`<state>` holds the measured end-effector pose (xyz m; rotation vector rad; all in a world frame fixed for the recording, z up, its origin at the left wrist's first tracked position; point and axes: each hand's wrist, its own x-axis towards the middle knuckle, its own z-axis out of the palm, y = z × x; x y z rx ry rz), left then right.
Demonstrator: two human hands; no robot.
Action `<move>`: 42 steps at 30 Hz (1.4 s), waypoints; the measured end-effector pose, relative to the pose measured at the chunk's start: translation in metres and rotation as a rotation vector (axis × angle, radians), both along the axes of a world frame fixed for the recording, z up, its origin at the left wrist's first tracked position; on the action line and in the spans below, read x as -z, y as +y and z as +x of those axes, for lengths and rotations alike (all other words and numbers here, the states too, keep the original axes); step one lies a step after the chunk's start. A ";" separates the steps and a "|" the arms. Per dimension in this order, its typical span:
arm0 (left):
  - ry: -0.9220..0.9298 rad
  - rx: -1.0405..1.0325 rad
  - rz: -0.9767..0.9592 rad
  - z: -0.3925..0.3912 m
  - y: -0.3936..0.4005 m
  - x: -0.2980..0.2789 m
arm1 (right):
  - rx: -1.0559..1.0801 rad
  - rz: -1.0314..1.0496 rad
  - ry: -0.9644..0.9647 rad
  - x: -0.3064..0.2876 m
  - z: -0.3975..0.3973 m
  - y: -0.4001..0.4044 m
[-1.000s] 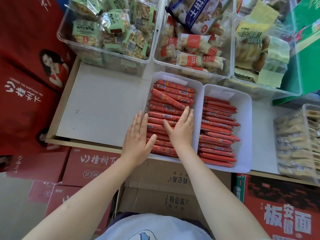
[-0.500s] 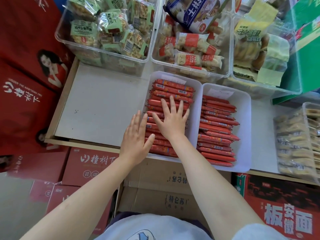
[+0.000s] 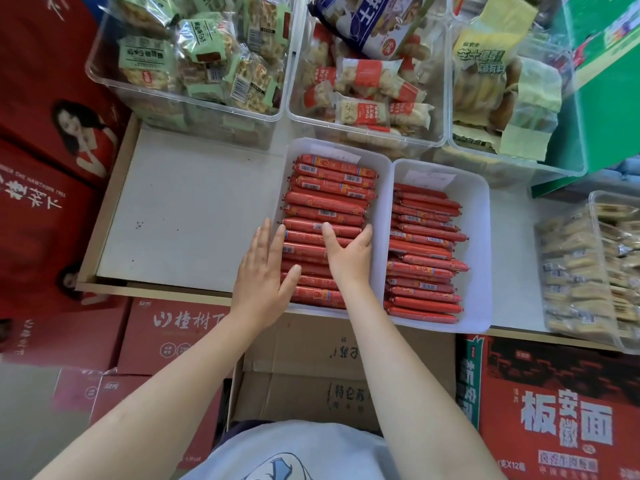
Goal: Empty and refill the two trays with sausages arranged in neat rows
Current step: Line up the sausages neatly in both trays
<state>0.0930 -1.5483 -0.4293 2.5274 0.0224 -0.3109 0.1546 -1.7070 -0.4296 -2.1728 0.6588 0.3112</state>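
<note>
Left tray [image 3: 383, 188] on the table [image 3: 194, 216], full of sausages [image 3: 325, 202]. Both hands flat, fingers straight, gripping nothing: right hand [image 3: 348, 254] pressing sausages, left hand [image 3: 263, 275] at tray's left wall. Uneven pressure could roll rows crooked.

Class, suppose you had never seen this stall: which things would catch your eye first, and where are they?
First, two white trays side by side at the shelf's front edge, packed with rows of red sausages: the left tray and the right tray. Next, both hands on the left tray's sausages: the left hand flat at the tray's left edge, the right hand spread over the rows. Behind stand clear bins of wrapped snacks.
</note>
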 end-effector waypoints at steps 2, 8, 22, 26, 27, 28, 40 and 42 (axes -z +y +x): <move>-0.004 0.000 0.006 0.000 0.000 0.000 | 0.027 0.035 -0.004 0.000 0.003 -0.002; -0.002 -0.002 0.009 0.000 -0.001 0.001 | -0.034 -0.072 -0.062 -0.003 -0.002 -0.001; -0.011 0.010 0.045 0.000 -0.002 0.001 | -0.011 -0.030 -0.047 -0.008 0.031 -0.006; -0.024 0.026 0.171 0.003 -0.003 -0.002 | -0.064 -0.159 -0.067 -0.015 0.038 -0.001; -0.030 0.025 0.183 0.006 -0.004 -0.002 | -0.076 -0.161 -0.090 -0.017 0.040 0.000; -0.032 0.022 0.183 0.010 -0.004 -0.003 | -0.086 -0.145 -0.104 -0.018 0.044 -0.001; -0.025 0.059 0.163 0.045 -0.009 -0.002 | -0.120 -0.044 -0.056 -0.012 0.061 -0.011; -0.027 0.058 0.153 0.044 -0.008 -0.001 | -0.104 -0.053 -0.073 -0.013 0.062 -0.012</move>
